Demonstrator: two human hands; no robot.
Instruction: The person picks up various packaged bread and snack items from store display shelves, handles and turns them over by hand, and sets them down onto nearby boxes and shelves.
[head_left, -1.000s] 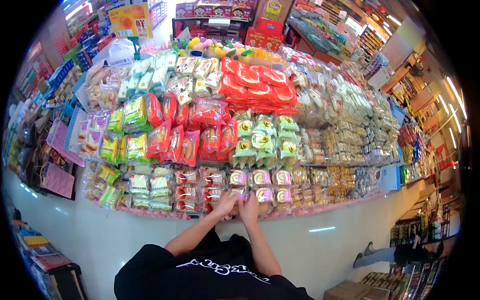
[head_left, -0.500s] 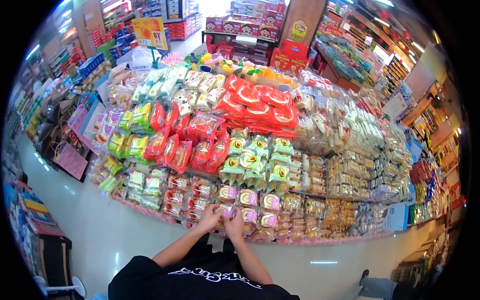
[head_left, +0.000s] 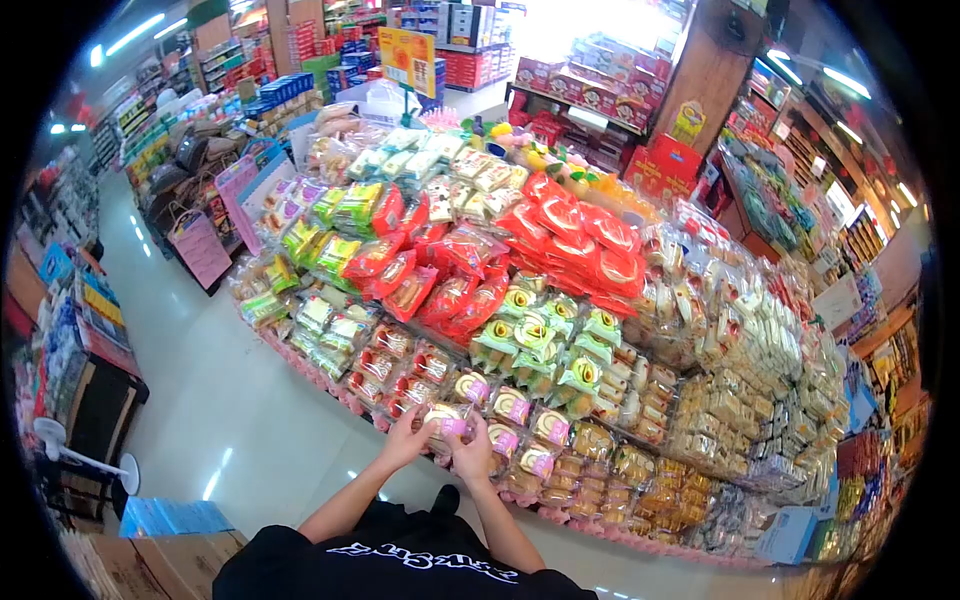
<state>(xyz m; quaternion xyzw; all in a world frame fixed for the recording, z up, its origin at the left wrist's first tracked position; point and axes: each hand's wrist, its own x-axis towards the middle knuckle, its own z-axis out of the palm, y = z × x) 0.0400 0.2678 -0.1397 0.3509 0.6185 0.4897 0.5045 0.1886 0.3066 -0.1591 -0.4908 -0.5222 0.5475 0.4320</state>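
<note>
A pink pack (head_left: 447,421) is being gripped by both hands, left (head_left: 408,437) and right (head_left: 472,455); neighbouring packs (head_left: 512,438) could be dislodged by pulling.

Almost nothing here can be read. The black shirt (head_left: 420,565) of the person at the snack display carries a line of white lettering across the chest, but it appears upside down and too distorted to make out. An orange sign (head_left: 407,48) stands on a pole above the far end of the heap; its print is too small to read. A small yellow label (head_left: 688,122) hangs on the brown pillar, also illegible. The wrappers on the pink-labelled roll packet (head_left: 447,421) and its neighbours show only blurred marks.
</note>
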